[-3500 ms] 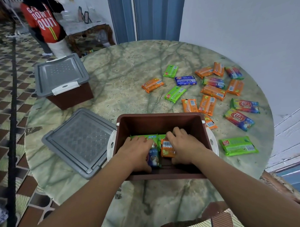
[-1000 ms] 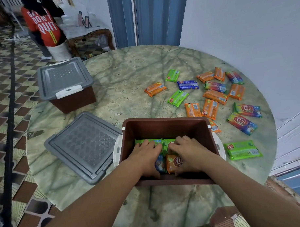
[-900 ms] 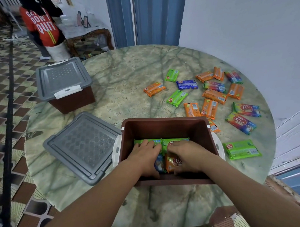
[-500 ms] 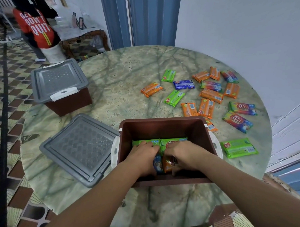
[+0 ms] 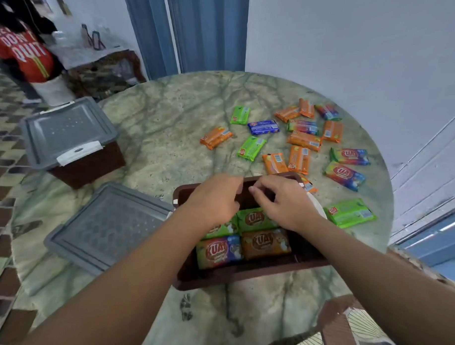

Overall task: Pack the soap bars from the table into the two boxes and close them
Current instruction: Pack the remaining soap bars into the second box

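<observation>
1. Left hand (image 5: 215,197) and right hand (image 5: 284,202) hover above the far half of the open box (image 5: 243,278). Fingers on both are loosely curled and hold nothing.
2. Four soap bars lie flat in the box: two green at the back (image 5: 255,219), a blue-and-orange one (image 5: 218,252) front left, an orange one (image 5: 266,243) front right. They touch one another. The far strip of the box floor is hidden by the hands.
3. Loose bars (image 5: 303,140) are scattered on the table (image 5: 158,123) beyond and right of the box; the big green bar (image 5: 350,212) lies just beside the box's right latch.
4. Risk: the layer looks packed tight, so a bar forced in on top may sit proud and stop the loose lid (image 5: 103,227) from seating.
5. Risk: an orange bar (image 5: 307,185) lies against the box's far right corner, partly hidden; easy to miss or knock when reaching over.
6. Risk: the box sits near the table's front edge, so a hard push or a wrist on the rim could slide or tip it.
7. The second box (image 5: 75,141), far left, has its lid on and the latch looks down; I cannot tell whether it has anything in it.
8. Change: half a second ago both hands were down in the box pressing on the bars; now they are lifted clear and moved toward the far wall, empty.
9. Change: the front two bars, covered by the hands before, now show flat with labels up. The loose bars, lid and second box have not moved.
</observation>
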### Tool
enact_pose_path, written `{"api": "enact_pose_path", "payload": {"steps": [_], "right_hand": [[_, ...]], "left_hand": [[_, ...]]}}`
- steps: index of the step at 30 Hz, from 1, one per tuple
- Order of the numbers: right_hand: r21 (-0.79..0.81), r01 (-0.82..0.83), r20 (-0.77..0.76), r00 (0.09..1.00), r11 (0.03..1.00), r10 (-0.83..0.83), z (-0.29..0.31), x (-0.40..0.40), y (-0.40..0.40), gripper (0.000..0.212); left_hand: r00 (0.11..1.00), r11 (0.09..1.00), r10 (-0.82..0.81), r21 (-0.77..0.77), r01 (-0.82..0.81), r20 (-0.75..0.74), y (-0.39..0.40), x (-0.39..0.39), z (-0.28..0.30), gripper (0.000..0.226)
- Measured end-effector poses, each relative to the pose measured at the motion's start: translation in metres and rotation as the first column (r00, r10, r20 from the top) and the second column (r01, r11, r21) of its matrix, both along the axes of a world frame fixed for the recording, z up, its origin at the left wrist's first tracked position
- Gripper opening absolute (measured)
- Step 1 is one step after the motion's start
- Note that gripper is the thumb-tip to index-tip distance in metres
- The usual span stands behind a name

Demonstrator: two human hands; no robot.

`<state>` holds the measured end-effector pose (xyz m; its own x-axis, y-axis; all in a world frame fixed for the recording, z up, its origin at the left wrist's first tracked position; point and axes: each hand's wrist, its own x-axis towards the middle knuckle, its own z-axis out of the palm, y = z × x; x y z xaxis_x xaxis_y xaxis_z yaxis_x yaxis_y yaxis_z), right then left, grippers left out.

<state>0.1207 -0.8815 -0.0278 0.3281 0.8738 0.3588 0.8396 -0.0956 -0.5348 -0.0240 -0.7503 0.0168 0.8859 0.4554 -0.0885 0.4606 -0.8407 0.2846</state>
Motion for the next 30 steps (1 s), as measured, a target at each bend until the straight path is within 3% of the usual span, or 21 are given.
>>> {"api": "enact_pose_path", "payload": {"steps": [2,5,8,11,13,14,17,20,22,23,26,30], "right_hand": [[0.122,0.145,-0.077,0.988,0.982,-0.136,0.013,0.008,0.0,0.027],[0.131,0.319,-0.164,0.941,0.939,-0.297,0.03,0.032,-0.005,0.026],[0.006,0.387,-0.24,0.896,0.922,-0.374,0.032,0.069,-0.019,0.024],[-0.141,0.375,-0.218,0.891,0.916,-0.399,0.023,0.111,-0.035,0.015],[-0.326,0.313,-0.211,0.896,0.892,-0.391,0.015,0.134,-0.043,0.006],[-0.433,0.269,-0.214,0.896,0.86,-0.388,0.011,0.142,-0.048,0.015],[-0.684,0.106,-0.123,0.958,0.721,-0.258,-0.003,0.168,-0.056,0.055],[-0.905,0.057,0.058,0.998,0.421,-0.011,-0.007,0.185,-0.06,0.095],[-0.962,0.101,0.129,0.987,0.254,0.095,-0.009,0.192,-0.064,0.109],[-0.966,0.105,0.136,0.983,0.234,0.121,-0.012,0.198,-0.065,0.108],[-0.947,0.059,0.112,0.982,0.316,0.153,-0.021,0.205,-0.064,0.091],[-0.815,0.102,0.17,0.983,0.571,0.066,-0.032,0.213,-0.064,0.083]], "left_hand": [[0.995,0.999,-0.017,0.048,0.012,0.095,0.003,0.018,0.017,0.015],[0.988,0.994,-0.065,0.094,0.051,0.144,-0.004,0.045,0.031,0.008],[0.983,0.99,-0.117,0.094,0.104,0.143,-0.019,0.077,0.033,0.002],[0.979,0.984,-0.16,0.096,0.149,0.126,-0.032,0.115,0.031,0.013],[0.98,0.982,-0.173,0.092,0.164,0.101,-0.04,0.142,0.029,0.019],[0.982,0.982,-0.173,0.089,0.166,0.077,-0.044,0.156,0.027,0.017],[0.983,0.978,-0.184,0.101,0.185,-0.026,-0.056,0.197,0.018,0.008],[0.974,0.975,-0.178,0.107,0.194,-0.142,-0.063,0.226,0.006,0.012],[0.951,0.968,-0.182,0.125,0.218,-0.251,-0.067,0.237,-0.007,0.015],[0.937,0.964,-0.179,0.136,0.228,-0.299,-0.068,0.245,-0.015,0.021],[0.883,0.96,-0.149,0.147,0.237,-0.446,-0.065,0.252,-0.033,0.029],[0.807,0.975,-0.082,0.119,0.185,-0.586,-0.061,0.262,-0.044,0.048]]}}
